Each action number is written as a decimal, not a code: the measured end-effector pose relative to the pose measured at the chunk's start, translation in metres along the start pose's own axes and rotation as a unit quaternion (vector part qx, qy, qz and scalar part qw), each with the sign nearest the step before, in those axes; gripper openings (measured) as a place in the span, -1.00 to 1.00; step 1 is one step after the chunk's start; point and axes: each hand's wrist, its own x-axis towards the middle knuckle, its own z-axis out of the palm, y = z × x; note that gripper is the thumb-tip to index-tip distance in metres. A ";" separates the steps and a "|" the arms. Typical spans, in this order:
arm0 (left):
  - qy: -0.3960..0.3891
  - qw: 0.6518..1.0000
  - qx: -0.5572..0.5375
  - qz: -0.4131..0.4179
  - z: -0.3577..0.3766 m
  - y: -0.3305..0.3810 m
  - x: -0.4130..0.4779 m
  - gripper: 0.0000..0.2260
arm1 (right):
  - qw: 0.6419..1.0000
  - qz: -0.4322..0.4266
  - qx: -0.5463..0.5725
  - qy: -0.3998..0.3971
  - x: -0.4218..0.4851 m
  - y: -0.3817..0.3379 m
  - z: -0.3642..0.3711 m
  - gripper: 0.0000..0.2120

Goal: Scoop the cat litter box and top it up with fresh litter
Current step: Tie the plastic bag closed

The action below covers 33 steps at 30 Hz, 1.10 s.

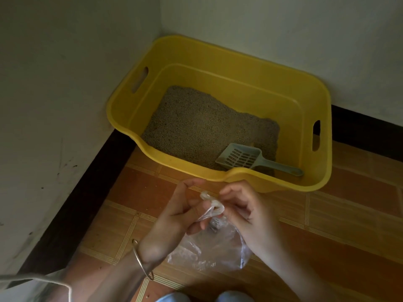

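- Clear plastic bag: its twisted neck is pinched by curled fingers of left hand and right hand.
- Yellow litter box sits just beyond them, in the floor's corner.
- Grey scoop lies in its near right corner, handle pointing right, nearer the right hand.
- No readable writing.

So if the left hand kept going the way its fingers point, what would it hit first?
Likely the near wall of the yellow litter box, just beyond the left hand. Depth is unclear: held higher, it could clear the rim and reach the litter.
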 end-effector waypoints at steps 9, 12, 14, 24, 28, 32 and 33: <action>-0.001 1.000 -0.005 -0.002 -0.001 0.002 0.001 -0.84 | 0.996 -0.074 -0.044 -0.017 0.006 0.002 -0.003 -0.75; -0.001 1.000 -0.015 -0.016 0.001 0.004 0.001 -0.83 | 0.987 -0.137 -0.087 -0.009 0.010 0.006 -0.004 -0.77; -0.003 0.999 -0.017 -0.027 0.001 0.005 0.002 -0.81 | 0.983 -0.160 -0.090 -0.013 0.011 0.008 -0.007 -0.79; -0.001 0.996 -0.088 -0.009 -0.006 -0.001 0.002 -0.86 | 0.992 -0.040 0.098 -0.073 0.008 0.009 -0.009 -0.83; -0.026 0.997 -0.055 0.052 -0.004 0.001 -0.004 -0.89 | 0.979 0.045 0.184 -0.072 0.006 0.003 -0.011 -0.70; -0.039 0.992 0.029 0.116 -0.009 -0.003 -0.003 -0.91 | 0.969 0.137 0.187 -0.089 0.008 0.000 -0.012 -0.64; -0.044 0.989 0.057 0.127 -0.012 -0.004 -0.003 -0.89 | 0.969 0.152 0.169 -0.096 0.008 -0.001 -0.013 -0.66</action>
